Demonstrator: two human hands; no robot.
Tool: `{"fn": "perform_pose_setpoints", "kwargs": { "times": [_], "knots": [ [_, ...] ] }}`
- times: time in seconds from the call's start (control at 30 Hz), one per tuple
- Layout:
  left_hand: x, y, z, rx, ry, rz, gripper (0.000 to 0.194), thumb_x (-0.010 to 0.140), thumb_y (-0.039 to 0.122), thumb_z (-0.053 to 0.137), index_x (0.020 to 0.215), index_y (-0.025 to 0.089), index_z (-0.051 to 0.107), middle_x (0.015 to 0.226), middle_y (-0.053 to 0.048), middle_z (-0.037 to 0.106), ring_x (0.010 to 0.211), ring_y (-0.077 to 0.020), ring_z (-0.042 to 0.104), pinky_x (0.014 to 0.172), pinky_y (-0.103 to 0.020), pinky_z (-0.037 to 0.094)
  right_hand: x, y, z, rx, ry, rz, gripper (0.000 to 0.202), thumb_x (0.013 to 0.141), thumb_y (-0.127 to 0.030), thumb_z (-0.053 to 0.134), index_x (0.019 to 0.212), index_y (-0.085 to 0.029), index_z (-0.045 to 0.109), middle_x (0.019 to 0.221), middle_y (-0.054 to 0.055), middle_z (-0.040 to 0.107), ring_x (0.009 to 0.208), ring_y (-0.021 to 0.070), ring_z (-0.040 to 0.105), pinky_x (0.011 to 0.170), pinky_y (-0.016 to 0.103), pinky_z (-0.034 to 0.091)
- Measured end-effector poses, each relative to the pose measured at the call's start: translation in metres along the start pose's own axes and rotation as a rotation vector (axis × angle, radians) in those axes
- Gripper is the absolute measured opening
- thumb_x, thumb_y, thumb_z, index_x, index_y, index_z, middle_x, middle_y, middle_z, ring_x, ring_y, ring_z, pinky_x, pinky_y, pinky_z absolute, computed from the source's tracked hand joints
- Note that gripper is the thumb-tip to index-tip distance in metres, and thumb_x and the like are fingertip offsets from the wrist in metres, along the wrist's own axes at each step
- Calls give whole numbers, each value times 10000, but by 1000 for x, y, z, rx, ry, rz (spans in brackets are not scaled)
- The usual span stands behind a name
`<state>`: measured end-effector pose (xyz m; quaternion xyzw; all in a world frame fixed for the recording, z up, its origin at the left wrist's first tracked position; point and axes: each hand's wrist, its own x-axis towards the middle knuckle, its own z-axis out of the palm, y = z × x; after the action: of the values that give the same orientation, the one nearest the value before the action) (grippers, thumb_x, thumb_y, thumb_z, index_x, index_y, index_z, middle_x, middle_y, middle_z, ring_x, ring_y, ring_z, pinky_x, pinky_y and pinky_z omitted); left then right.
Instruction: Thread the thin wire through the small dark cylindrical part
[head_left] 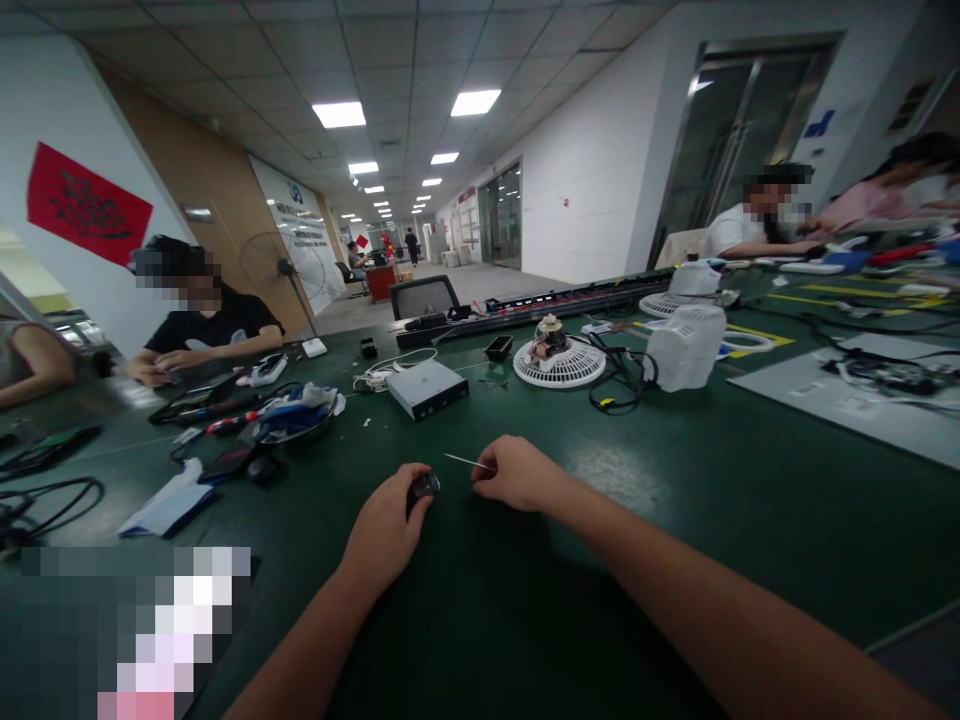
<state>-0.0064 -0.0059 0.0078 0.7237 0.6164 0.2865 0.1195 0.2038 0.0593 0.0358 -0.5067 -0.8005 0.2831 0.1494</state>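
Left hand (384, 525): thumb and fingers closed around small dark round part with shiny face (427, 485). Right hand (523, 474): fingertips pinched on thin silver metal rod (466, 461). Round part could slip and roll, if left grip is loose; rod tip could scratch part or prick fingers, if right hand shakes. Part sits at left fingertips, near rod tip, not touching. Beyond hands, on green table (675, 450): grey-white box-shaped drive (424, 382), white round grille (562, 376).

The left hand (391, 518) is partly hiding the small dark object (426, 486), too small to identify, while blocky pixels are covering an item (169, 640) at the lower left and the bottom edge is cutting off both forearms (315, 640).
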Motion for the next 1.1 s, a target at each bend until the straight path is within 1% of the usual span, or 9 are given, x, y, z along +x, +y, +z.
{"fn": "perform_pose_setpoints", "kwargs": {
  "times": [0.13, 0.27, 0.37, 0.6, 0.7, 0.8, 0.9, 1.0, 1.1],
  "knots": [
    [-1, 1, 0, -36, 2, 40, 294, 886, 253, 528, 1176, 218, 554, 1115, -75, 680, 1008, -229, 651, 893, -396, 499, 5, -1, 11, 347, -4, -74, 221, 763, -190, 667, 969, -179, 748, 876, 41, 747, 771, 159, 676, 682, 249, 508],
    [-4, 5, 1, -60, 0, 60, 324, 865, 265, 573, 1185, 237, 537, 1118, -64, 676, 989, -230, 651, 867, -395, 515, 9, -1, 21, 502, 39, -82, 219, 753, -149, 678, 958, -165, 753, 854, 52, 747, 769, 156, 669, 712, 261, 510],
    [-6, 9, 1, -87, 3, 89, 339, 855, 270, 594, 1186, 250, 529, 1087, -50, 683, 961, -221, 658, 850, -380, 524, 8, -3, 23, 512, 67, -130, 198, 746, -143, 690, 932, -166, 755, 831, 44, 745, 764, 155, 665, 730, 270, 506],
    [-8, 9, 4, -111, 7, 132, 332, 843, 261, 614, 1167, 264, 541, 1058, -28, 684, 942, -205, 662, 819, -348, 535, 5, -5, 20, 479, 0, -201, 128, 738, -150, 696, 849, -177, 753, 780, 8, 724, 730, 144, 645, 694, 258, 487],
    [-8, 8, 3, -114, 12, 132, 329, 841, 252, 618, 1162, 265, 548, 1030, -21, 691, 933, -200, 664, 801, -335, 539, 4, -5, 19, 424, 46, -203, 113, 735, -160, 704, 835, -182, 752, 768, 0, 708, 709, 131, 622, 662, 242, 465],
    [-9, 9, 2, -121, 4, 164, 331, 824, 223, 629, 1147, 263, 567, 1043, -21, 690, 946, -200, 664, 821, -335, 539, 5, -2, 19, 357, 101, -191, 101, 720, -217, 734, 812, -173, 738, 728, -4, 683, 667, 125, 593, 611, 234, 441],
    [-9, 9, 2, -133, 24, 192, 331, 808, 181, 632, 1125, 260, 578, 1064, -19, 685, 967, -195, 659, 873, -347, 530, 8, 2, 21, 401, 39, -217, 131, 720, -235, 733, 826, -160, 719, 720, -2, 673, 653, 123, 581, 591, 233, 433],
    [-9, 10, 2, -141, 34, 196, 330, 796, 163, 634, 1109, 257, 584, 1063, -22, 684, 975, -200, 658, 875, -356, 537, 8, 3, 23, 430, -25, -272, 131, 729, -228, 718, 839, -157, 709, 729, -3, 673, 650, 118, 577, 586, 229, 427],
    [-9, 10, 1, -169, 32, 180, 331, 790, 165, 648, 1102, 258, 587, 1016, -13, 690, 943, -194, 670, 851, -350, 553, 5, 0, 24, 324, 55, -288, 116, 741, -258, 712, 812, -167, 707, 709, -7, 664, 641, 117, 569, 571, 224, 406]
  ]
}}
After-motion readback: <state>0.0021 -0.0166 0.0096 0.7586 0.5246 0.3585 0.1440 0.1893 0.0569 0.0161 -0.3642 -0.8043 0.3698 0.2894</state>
